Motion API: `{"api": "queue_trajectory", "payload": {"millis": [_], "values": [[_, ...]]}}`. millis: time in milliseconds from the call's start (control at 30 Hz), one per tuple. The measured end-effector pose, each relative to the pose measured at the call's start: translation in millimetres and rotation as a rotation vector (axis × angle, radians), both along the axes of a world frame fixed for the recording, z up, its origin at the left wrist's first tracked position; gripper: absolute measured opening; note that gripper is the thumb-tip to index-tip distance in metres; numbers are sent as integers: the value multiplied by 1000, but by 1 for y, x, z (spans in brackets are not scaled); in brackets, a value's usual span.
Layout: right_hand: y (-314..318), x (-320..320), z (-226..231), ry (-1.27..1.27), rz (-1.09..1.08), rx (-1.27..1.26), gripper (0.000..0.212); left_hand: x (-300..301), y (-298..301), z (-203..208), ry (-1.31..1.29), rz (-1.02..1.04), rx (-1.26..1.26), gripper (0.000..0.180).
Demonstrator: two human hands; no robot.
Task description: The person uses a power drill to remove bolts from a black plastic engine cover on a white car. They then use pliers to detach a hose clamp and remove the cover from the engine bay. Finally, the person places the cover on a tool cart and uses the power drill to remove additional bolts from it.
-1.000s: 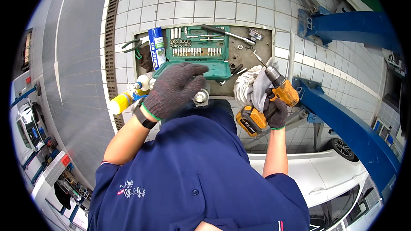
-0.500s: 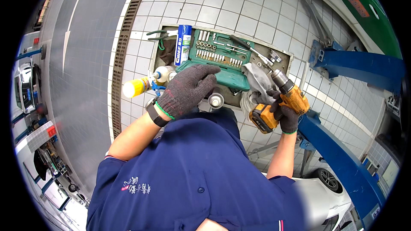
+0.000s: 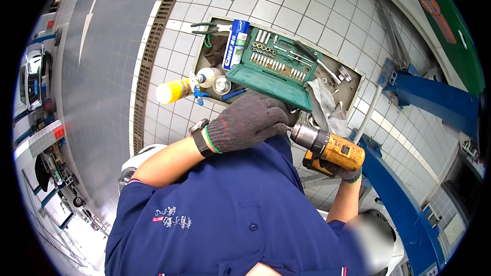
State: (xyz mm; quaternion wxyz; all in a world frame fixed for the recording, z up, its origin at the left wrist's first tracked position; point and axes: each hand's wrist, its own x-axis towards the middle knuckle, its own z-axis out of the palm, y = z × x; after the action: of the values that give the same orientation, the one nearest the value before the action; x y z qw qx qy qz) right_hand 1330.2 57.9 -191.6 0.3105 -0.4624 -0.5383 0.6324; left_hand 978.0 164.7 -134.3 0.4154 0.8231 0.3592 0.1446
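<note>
My right hand [image 3: 350,174], in a dark knit glove, is wrapped round the grip of a yellow and black cordless drill [image 3: 343,151]. The drill lies sideways with its chuck [image 3: 306,135] pointing left. My left hand [image 3: 248,122], gloved alike, has its fingertips pinched on the thin metal bit [image 3: 289,129] at the front of the chuck. Most of the bit is hidden by the fingers. Just beyond both hands, a green socket set case [image 3: 271,87] lies open with rows of sockets and bits. A ratchet handle [image 3: 314,59] rests across its right side.
A tool tray [image 3: 359,88] carries the case, a blue spray can [image 3: 235,46], pliers [image 3: 203,28], a grey rag [image 3: 321,101] and a blue-handled tool [image 3: 234,94]. A yellow spray bottle [image 3: 176,91] juts out left. Blue lift arms [image 3: 434,97] stand at the right.
The drill has swung from pointing up and left to pointing left, closer to my body. My left hand has moved right from over the case's edge to the drill's tip.
</note>
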Motion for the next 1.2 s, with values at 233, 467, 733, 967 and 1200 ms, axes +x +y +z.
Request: {"api": "queue_trajectory", "payload": {"millis": [233, 467, 733, 967, 1200], "values": [[39, -21, -18, -22, 125, 163, 53, -56, -15, 13, -24, 117, -83, 18], [106, -168, -23, 104, 253, -18, 53, -164, -120, 36, -203, 404, 178, 18], [95, -488, 14, 128, 760, -34, 53, -349, -303, 79, -209, 1032, 453, 16], [29, -787, 42, 140, 1095, -8, 54, -538, -503, 26, -53, 1733, 536, 19], [-58, -1016, 51, 92, 1261, -49, 54, -710, -675, 22, -761, 2533, 373, 23]]}}
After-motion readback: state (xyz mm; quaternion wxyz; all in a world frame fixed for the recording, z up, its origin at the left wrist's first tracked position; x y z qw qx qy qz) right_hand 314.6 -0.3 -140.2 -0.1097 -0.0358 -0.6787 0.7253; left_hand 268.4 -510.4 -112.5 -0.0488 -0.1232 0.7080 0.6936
